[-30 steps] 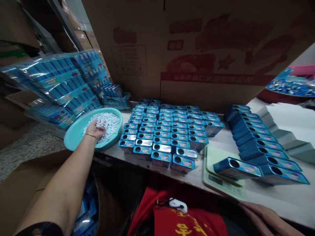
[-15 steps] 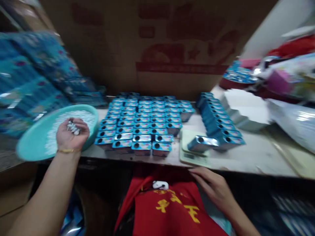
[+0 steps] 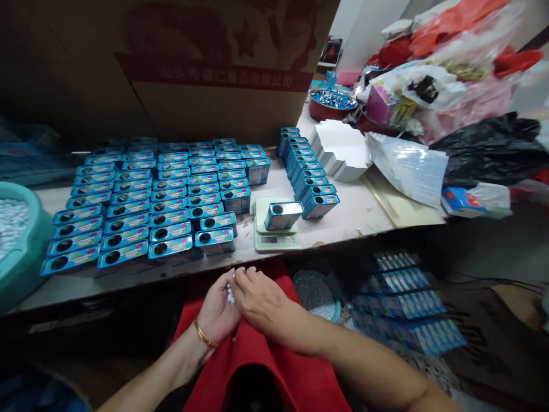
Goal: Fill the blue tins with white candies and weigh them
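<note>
In front of the table edge my two hands meet over a red apron [image 3: 274, 355]. My left hand [image 3: 217, 315] is cupped palm up around small white pellets [image 3: 230, 294]. Bent over that palm, my right hand [image 3: 262, 303] touches it with fingers curled together; its fingertips and anything in them are hidden. Just beyond my hands, a blue tin [image 3: 285, 216] lies on a pale green scale [image 3: 263, 243]. Rows of similar blue tins [image 3: 169, 246] stand on the left, and another row [image 3: 319, 205] stands right of the scale. A turquoise basin [image 3: 36, 240] at the left edge contains white pellets.
A large cardboard box [image 3: 206, 34] walls off the back. White folded cartons [image 3: 343, 146], a red bowl [image 3: 319, 109] of blue-and-silver pieces and plastic bags [image 3: 450, 91] occupy the right side. Stacked blue packs [image 3: 412, 303] and a basin [image 3: 315, 292] sit below the table.
My left hand has left the turquoise basin, bringing the pellets to the middle. My right hand has moved left from the table edge onto it. The view has turned right.
</note>
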`<action>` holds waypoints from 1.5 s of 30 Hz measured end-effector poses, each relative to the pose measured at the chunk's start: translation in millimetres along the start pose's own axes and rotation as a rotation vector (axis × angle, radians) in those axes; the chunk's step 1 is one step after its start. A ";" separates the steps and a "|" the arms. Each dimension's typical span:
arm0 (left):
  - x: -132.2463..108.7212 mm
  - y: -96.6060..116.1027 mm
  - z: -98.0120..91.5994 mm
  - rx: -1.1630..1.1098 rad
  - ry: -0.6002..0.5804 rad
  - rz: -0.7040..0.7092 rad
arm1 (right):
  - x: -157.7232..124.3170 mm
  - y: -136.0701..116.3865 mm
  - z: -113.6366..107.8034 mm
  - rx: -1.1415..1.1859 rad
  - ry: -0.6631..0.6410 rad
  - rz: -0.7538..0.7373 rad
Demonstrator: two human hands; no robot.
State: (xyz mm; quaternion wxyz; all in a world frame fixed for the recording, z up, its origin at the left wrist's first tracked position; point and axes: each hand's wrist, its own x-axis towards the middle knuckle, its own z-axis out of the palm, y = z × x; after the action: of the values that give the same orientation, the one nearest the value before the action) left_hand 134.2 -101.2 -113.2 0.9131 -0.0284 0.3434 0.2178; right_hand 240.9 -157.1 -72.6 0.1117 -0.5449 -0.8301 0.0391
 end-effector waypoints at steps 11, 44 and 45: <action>18.6 -3.4 10.0 -0.056 0.034 -0.061 | -6.2 33.9 -6.1 0.091 -0.098 -0.063; 45.0 29.1 -10.6 0.028 0.270 0.021 | -61.1 106.4 65.4 0.626 0.265 0.560; 42.8 29.0 -10.7 0.044 0.261 0.007 | -61.3 99.3 84.4 0.648 0.197 0.505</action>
State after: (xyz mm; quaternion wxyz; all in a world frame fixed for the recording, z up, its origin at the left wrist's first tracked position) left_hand 144.1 -61.0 -145.8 0.8602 -0.0351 0.4642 0.2079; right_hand 333.9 -168.3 -182.0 0.3431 -0.6690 -0.6006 0.2719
